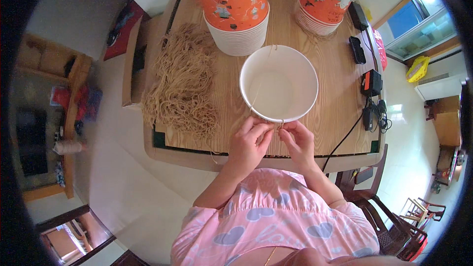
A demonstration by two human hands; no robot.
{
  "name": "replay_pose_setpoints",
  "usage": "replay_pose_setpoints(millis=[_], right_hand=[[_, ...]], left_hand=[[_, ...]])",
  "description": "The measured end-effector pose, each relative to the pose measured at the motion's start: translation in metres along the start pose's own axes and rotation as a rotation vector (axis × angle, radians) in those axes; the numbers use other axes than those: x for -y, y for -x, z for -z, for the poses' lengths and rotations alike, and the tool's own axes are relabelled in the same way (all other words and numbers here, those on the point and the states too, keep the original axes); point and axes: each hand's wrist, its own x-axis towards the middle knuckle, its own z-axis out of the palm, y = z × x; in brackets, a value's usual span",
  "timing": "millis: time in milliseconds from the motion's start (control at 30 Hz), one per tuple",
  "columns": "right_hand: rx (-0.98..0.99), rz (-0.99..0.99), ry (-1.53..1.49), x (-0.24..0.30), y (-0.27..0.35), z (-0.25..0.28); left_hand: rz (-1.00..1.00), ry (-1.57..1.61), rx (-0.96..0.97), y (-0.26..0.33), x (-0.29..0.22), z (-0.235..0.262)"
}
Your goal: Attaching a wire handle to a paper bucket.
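A large white paper bucket (300, 76) stands at the middle of the table, its mouth toward me and its inside showing. One thin tan cord (256, 95) hangs across its mouth from the far rim to the near rim. Against the near rim, my left hand (249, 143) has thumb and forefinger pinched together on the cord. Close beside it, my right hand (299, 144) also pinches cord at the rim, where a short loop shows. The fingertips partly hide the cord between them. A big heap of loose tan cords (185, 81) lies to the left of the bucket.
Behind the bucket rises a tall stack of orange and green paper buckets (234, 12); a second stack (325, 2) is at the far right. Black adapters (371, 83) and cables line the wooden table's (335, 88) right edge. A dark chair (379, 212) stands at lower right.
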Motion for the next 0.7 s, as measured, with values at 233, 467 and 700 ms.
replay_pose_setpoints(millis=[233,467,700], right_hand=[[0.017,-0.03,-0.046,0.001,0.006,0.001],[0.036,-0.037,-0.044,0.006,0.005,0.001],[0.025,-0.038,-0.085,0.014,0.005,0.002]], left_hand=[[0.23,0.117,0.195,-0.005,-0.012,0.006],[0.249,0.306,0.116,-0.002,0.001,-0.006],[0.059,0.031,-0.01,-0.006,-0.001,-0.004]])
